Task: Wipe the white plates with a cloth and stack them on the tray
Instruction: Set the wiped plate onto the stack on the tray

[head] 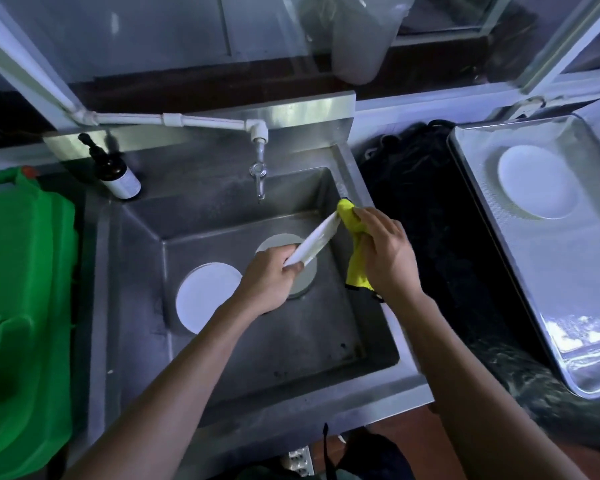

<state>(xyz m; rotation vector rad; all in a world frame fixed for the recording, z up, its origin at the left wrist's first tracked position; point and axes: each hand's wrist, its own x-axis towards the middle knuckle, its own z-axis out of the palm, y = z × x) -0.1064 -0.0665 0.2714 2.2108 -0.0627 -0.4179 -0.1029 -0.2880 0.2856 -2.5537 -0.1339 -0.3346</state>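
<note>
1. The plate lying in the sink [219,386], left of the tap [259,174] and nearest the green container [21,289], looks plain white, round and flat. It waits unwiped. The risk I see is that the plate held above could drop onto it and chip both.

2. The second plate in the sink [305,282], below the tap, is greyer in shadow and partly hidden under the left hand [269,284]. It lies right beneath the work, so it would take any fall first.

3. The left hand pinches the held plate [314,242] at its lower edge, fingers curled round the rim. The plate is tilted edge-on, just below and right of the tap. A rim-only grip on a smooth plate could slip, I judge, if the wiping pushes hard.

4. The right hand [385,251] grips the yellow cloth [354,244], bunched against the plate's upper rim. The cloth's hanging tail could snag or drag.

5. Far right of the tap, the tray [568,306] holds one white plate [537,181] already. Carrying the next across the dark table [430,220] risks a knock on the tray's rim.
</note>
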